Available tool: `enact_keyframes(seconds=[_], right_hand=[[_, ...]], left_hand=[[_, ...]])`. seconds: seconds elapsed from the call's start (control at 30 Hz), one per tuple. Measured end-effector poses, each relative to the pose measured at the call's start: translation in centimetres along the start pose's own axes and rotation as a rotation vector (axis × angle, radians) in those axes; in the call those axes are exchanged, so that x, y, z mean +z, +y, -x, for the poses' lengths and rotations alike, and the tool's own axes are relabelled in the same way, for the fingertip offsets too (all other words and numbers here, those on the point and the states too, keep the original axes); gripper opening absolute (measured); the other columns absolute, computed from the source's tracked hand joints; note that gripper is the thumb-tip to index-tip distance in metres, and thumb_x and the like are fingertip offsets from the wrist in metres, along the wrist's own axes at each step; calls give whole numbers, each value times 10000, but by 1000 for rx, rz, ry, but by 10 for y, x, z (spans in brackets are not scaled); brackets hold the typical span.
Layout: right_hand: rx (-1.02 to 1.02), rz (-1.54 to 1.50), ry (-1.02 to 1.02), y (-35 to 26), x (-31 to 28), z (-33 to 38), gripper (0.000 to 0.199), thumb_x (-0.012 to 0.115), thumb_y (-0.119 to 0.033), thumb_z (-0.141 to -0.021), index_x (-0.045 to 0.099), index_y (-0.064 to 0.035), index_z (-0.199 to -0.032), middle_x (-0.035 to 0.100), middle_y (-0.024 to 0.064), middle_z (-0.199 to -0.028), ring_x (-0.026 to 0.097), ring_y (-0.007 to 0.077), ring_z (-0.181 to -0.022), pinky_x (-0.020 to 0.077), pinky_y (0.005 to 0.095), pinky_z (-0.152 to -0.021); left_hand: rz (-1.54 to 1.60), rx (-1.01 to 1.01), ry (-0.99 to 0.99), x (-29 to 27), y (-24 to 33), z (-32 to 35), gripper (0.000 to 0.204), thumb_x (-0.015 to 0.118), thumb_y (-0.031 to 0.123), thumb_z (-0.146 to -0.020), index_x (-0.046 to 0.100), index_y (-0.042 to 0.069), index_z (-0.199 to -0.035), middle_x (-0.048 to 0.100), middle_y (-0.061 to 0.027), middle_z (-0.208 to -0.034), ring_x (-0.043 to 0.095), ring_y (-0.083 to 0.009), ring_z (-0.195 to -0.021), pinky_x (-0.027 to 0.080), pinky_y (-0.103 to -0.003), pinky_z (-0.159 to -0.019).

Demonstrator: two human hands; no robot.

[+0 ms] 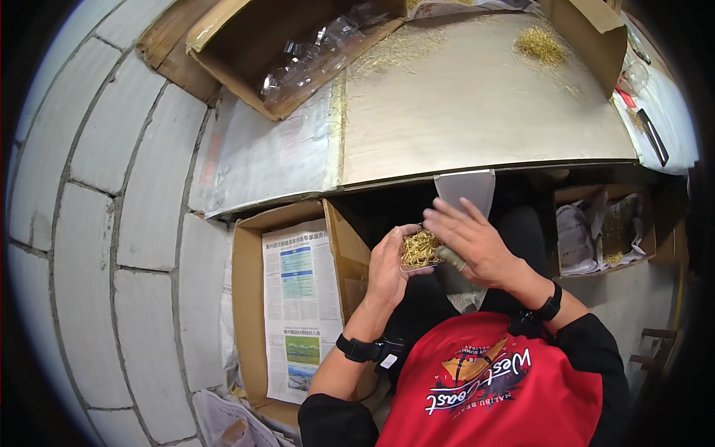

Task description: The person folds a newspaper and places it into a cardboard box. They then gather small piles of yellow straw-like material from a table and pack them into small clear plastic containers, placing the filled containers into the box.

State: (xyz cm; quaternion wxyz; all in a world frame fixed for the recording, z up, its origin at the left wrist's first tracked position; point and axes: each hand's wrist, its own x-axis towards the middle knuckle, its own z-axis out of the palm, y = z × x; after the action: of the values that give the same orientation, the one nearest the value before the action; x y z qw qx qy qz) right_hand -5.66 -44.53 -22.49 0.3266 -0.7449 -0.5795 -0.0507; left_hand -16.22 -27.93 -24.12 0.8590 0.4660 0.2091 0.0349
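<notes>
The work is set beside a surface of pale blocks, with a light table running across the far side. Nearest, in front of a red shirt, a small heap of thin gold pieces is cupped by the left hand, whose fingers are curled around its side; whether a clear container lies beneath cannot be told for certain. The right hand is held flat with its fingers stretched out, just beside the heap, and nothing is seen gripped in it. For a tidy result, the heap should probably be supported from below and kept level, with loose ends gathered inward by light touches, since such thin pieces would likely be bent or tangled by hard pressing. Strays are best caught over the cardboard box, lined with newspaper. Farther off, clear plastic containers are kept in a tilted carton, and a mound of similar pieces is piled on the table.
</notes>
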Motion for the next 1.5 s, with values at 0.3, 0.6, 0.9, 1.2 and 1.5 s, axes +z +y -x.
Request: enact_keyframes(seconds=[0.3,0.6,0.9,1.2,1.5], right_hand=[[-6,-128,35,1,9,13,513,630,-100,-815,475,-58,-1302,491,117,-1344,421,280,-1300,291,471,-1079],[92,-155,182,19,-4,19,465,598,68,-746,541,-3,-1202,580,177,-1195,584,340,-1081,487,397,-909],[307,-163,110,42,-3,44,451,524,124,-801,513,-4,-1234,559,187,-1218,575,325,-1101,466,335,-905],[335,-68,-68,45,1,35,480,493,155,-755,527,-7,-1205,559,204,-1208,549,388,-1116,446,371,-935],[304,-39,-157,40,11,21,337,584,66,-784,572,5,-1115,594,188,-1151,599,384,-1013,496,390,-851]], left_hand=[[-42,70,145,4,-7,-5,376,351,331,-1009,540,26,-1122,633,-99,-1022,665,-183,-852,592,-324,-609],[57,216,294,-47,47,12,407,308,323,-999,525,5,-1132,614,-134,-1078,653,-232,-880,598,-359,-622],[-149,226,846,-194,73,40,281,551,235,-879,604,21,-1053,639,-80,-922,615,-169,-770,497,-316,-653],[83,194,713,-225,-2,-36,224,544,47,-875,577,-46,-1077,631,-108,-869,636,-200,-781,554,-332,-702],[-226,112,801,-231,-29,-53,337,585,50,-825,595,-60,-1144,647,-136,-930,638,-213,-857,509,-282,-701]])
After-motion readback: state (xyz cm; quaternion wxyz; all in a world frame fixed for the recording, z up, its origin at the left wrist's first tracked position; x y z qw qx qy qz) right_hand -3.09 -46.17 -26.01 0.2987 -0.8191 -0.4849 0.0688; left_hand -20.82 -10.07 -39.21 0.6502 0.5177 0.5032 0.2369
